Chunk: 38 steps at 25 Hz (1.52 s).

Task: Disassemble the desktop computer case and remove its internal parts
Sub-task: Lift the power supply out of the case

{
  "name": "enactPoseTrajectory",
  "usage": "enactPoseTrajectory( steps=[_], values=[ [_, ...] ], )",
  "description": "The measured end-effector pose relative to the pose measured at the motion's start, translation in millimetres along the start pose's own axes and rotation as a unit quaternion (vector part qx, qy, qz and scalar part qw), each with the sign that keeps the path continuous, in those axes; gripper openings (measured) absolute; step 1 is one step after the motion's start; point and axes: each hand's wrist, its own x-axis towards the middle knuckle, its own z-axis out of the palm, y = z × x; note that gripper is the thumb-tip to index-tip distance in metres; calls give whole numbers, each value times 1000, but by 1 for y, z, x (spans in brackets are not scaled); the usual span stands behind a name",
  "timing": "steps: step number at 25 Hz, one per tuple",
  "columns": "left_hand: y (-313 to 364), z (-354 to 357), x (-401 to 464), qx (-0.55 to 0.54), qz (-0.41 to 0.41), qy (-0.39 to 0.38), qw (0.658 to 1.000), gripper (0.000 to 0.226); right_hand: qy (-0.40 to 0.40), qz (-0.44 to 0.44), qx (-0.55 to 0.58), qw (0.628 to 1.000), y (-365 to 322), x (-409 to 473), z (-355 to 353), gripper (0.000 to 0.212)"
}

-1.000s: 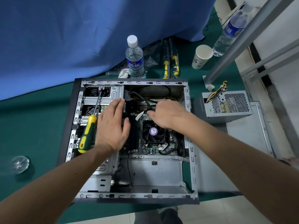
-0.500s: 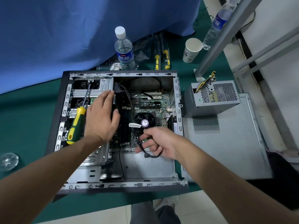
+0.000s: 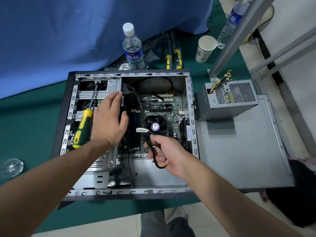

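Observation:
The open computer case (image 3: 191,117) lies on its side on the green table. Inside it I see the green motherboard (image 3: 162,106) and the black CPU fan (image 3: 156,124) with a purple sticker. My left hand (image 3: 109,120) rests flat with straight fingers on the metal drive cage (image 3: 100,93), thumb on its edge. My right hand (image 3: 162,153) grips a looped black cable (image 3: 153,151) with a white tag, above the fan's near side; the cable runs up to a connector at the drive cage. A green and yellow screwdriver (image 3: 83,127) lies on the cage beside my left hand.
The removed power supply (image 3: 229,98) sits on the grey side panel (image 3: 242,151) to the right. Behind the case stand a water bottle (image 3: 132,48), a paper cup (image 3: 205,48), more screwdrivers (image 3: 172,55) and a second bottle (image 3: 230,23). A metal frame leg (image 3: 239,31) rises at right. A glass (image 3: 12,166) sits far left.
My right hand pulled the black cable off the motherboard area and drew it toward me, looped in its fingers. My left hand stayed on the drive cage.

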Motion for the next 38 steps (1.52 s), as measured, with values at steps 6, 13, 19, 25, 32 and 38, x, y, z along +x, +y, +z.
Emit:
enactPoseTrajectory(
  steps=[6, 13, 19, 25, 32, 38],
  values=[
    [1, -1, -1, -4, 8, 7, 1000, 57, 195, -174, -487, 833, 19, -15, 3, 60],
    [0, 1, 0, -20, -11, 33, 999, 56, 168, -207, -501, 823, 7, -3, 0, 40],
    [-2, 3, 1, -29, -12, 36, 999, 54, 151, -188, -504, 829, -6, 9, 11, 23],
    [-1, 3, 0, -30, -30, 34, 999, 54, 209, -262, -407, 850, -18, 11, 10, 25],
    [1, 2, 1, -17, -26, 17, 999, 56, 313, -466, -352, 749, -64, 23, 11, 43],
    [1, 1, 1, -17, -25, 15, 999, 59, 233, -545, -418, 688, -91, 41, 19, 14]
  ],
)
